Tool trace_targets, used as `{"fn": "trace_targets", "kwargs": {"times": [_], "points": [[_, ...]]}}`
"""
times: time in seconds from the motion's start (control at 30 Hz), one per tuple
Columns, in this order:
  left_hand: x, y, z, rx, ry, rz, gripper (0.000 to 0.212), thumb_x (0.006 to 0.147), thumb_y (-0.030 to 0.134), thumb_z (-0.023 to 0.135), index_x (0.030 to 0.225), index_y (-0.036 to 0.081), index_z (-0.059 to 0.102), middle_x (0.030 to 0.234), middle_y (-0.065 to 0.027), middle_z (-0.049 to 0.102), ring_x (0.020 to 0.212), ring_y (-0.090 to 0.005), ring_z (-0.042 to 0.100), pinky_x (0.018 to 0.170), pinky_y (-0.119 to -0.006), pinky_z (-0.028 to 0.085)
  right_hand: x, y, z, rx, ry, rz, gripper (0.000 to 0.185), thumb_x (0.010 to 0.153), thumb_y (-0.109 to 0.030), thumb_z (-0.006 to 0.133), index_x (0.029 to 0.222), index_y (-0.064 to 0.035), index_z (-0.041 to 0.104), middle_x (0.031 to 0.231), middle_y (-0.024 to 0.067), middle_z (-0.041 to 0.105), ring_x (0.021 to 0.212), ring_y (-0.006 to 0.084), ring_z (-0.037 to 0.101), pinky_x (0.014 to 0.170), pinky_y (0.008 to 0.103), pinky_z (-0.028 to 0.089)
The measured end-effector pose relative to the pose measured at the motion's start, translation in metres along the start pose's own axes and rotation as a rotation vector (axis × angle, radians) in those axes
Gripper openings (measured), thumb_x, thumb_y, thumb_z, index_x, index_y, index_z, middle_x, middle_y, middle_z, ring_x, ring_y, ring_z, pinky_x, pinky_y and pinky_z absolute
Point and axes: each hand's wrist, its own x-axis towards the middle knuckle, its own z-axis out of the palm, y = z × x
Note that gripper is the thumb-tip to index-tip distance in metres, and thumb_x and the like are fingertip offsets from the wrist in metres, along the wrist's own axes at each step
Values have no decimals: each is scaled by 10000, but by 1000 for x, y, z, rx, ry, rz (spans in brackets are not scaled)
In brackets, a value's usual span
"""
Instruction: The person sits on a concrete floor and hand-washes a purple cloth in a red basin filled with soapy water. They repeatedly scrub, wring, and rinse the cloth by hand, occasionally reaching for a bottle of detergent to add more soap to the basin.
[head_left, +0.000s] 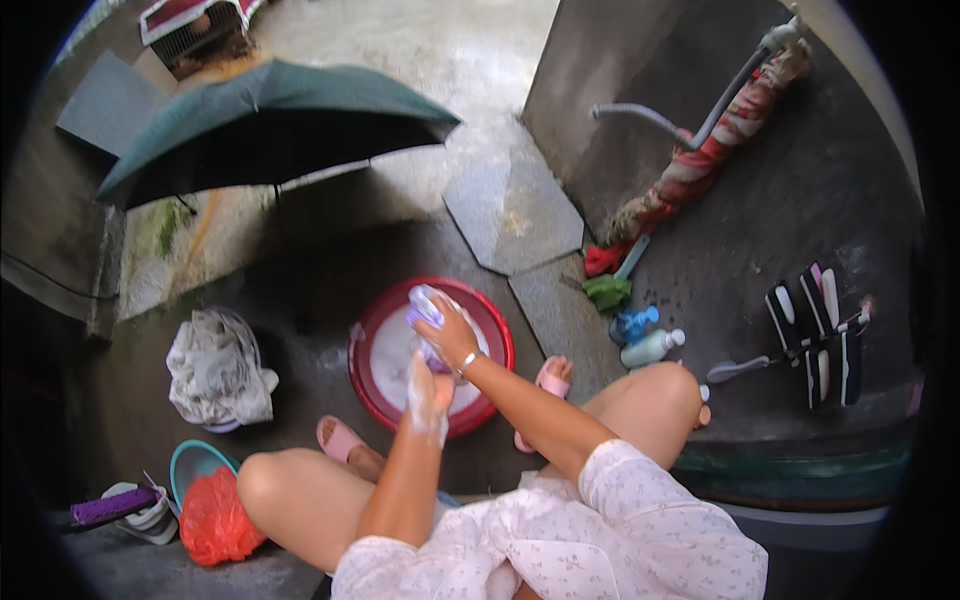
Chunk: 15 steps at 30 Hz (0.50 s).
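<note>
Between my knees stands a red plastic basin filled with white, sudsy water. My right hand, with a bracelet at the wrist, grips a wet, bunched lavender-and-white cloth over the basin. Just below it, my left hand is coated in foam and pressed against the lower end of the same cloth. The left fingers are partly hidden by the right hand and the cloth.
At left, white laundry is heaped in a basin, near a teal bowl and a red plastic bag. An open green umbrella stands ahead. Right are bottles, a green brush, a wrapped water pipe and a slipper rack.
</note>
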Motion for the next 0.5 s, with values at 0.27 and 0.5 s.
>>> {"fn": "trace_targets", "kwargs": {"times": [0.27, 0.5], "points": [[5, 49, -17, 175, -1, 330, 436, 908, 306, 469, 1292, 100, 443, 1168, -86, 548, 1044, -219, 547, 896, -360, 471, -73, -39, 20, 83, -213, -348, 671, 765, -244, 601, 1370, -62, 377, 1404, 204, 361, 1305, 352, 341, 1065, 381, 293], [-5, 10, -4, 145, -99, 171, 421, 906, 202, 396, 1303, 63, 422, 1263, -119, 509, 1162, -248, 499, 981, -384, 423, -11, -19, -6, 218, -120, -182, 377, 804, -101, 562, 1173, -154, 616, 1291, 128, 527, 1283, 311, 384, 1025, 356, 357]]}}
